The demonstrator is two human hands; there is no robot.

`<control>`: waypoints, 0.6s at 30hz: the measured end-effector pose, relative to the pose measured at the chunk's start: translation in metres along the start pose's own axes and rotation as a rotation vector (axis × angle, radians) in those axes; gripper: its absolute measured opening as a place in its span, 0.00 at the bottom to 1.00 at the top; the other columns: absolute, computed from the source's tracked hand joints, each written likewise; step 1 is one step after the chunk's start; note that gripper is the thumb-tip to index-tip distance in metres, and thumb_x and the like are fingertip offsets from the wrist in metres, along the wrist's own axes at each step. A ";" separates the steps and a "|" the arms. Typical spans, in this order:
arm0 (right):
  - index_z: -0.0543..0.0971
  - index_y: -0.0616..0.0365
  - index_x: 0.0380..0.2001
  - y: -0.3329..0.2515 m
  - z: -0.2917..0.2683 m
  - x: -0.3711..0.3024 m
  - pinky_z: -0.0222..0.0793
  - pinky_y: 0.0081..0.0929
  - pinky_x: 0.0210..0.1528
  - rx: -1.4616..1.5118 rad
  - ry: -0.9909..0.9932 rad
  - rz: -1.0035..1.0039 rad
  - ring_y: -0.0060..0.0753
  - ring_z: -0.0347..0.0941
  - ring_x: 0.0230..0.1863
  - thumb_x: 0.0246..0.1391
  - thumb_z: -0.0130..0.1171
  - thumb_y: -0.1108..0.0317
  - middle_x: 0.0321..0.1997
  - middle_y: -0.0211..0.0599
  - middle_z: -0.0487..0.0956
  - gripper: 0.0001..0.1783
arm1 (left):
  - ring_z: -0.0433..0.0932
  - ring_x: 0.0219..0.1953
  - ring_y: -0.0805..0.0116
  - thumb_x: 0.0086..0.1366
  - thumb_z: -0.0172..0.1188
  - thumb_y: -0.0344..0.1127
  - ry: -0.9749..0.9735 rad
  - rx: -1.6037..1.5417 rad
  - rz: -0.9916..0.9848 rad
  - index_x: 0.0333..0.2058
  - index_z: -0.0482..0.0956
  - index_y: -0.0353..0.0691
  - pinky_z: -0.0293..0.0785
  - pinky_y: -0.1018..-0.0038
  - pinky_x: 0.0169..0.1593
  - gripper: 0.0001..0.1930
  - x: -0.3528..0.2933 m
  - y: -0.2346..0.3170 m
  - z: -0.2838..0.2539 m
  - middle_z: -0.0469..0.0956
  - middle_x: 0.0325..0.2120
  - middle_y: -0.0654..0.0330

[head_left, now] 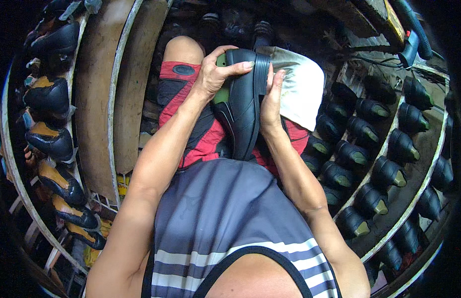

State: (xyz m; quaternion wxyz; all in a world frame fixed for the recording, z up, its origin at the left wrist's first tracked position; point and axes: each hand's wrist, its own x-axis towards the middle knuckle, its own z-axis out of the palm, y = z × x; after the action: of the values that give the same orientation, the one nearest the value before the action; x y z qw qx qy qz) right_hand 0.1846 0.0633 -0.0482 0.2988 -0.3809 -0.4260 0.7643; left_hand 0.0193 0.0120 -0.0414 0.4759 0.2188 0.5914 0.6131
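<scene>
A black shoe [244, 109] with a stacked heel lies on its side over my lap, its toe towards my belly and its heel away from me. A green shoe last [222, 94] shows at its opening. My left hand [216, 74] is closed round the heel end, with the thumb pressed across the upper near the heel. My right hand [271, 104] holds the sole side by the heel, thumb pointing up; its other fingers are partly hidden behind the shoe. A white cloth [302, 89] covers my right knee, beside that hand.
On my right, a rack [389, 136] carries rows of black shoes on green lasts. A shelf on my left holds several black shoe uppers [49, 94] with tan undersides, next to brown boards [94, 94]. A blue-handled tool with a hose [411, 44] hangs at the far right.
</scene>
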 end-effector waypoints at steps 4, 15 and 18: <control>0.71 0.66 0.71 -0.008 0.005 -0.002 0.61 0.36 0.76 -0.582 0.232 -0.108 0.47 0.72 0.71 0.79 0.39 0.35 0.69 0.54 0.77 0.43 | 0.83 0.46 0.68 0.54 0.83 0.45 0.023 0.056 -0.079 0.58 0.81 0.33 0.79 0.72 0.56 0.37 0.002 0.002 0.003 0.85 0.44 0.58; 0.67 0.68 0.75 0.016 -0.006 -0.069 0.59 0.32 0.76 -0.201 0.162 0.020 0.36 0.69 0.72 0.81 0.32 0.35 0.73 0.44 0.73 0.45 | 0.86 0.41 0.69 0.47 0.87 0.46 0.136 0.109 -0.065 0.57 0.82 0.28 0.83 0.73 0.51 0.41 0.005 -0.016 0.004 0.88 0.42 0.54; 0.65 0.68 0.77 0.009 -0.008 -0.093 0.51 0.32 0.80 -0.353 0.176 0.103 0.37 0.64 0.76 0.81 0.34 0.37 0.76 0.43 0.70 0.44 | 0.87 0.43 0.67 0.43 0.89 0.49 0.126 0.156 -0.143 0.51 0.84 0.30 0.85 0.70 0.51 0.40 0.005 0.011 0.015 0.88 0.41 0.54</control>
State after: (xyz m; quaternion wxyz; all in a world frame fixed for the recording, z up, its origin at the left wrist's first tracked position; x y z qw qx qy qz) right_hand 0.2399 -0.0099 -0.0286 0.2239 -0.5138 -0.5055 0.6560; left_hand 0.0258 0.0250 -0.0297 0.4618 0.1734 0.6802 0.5422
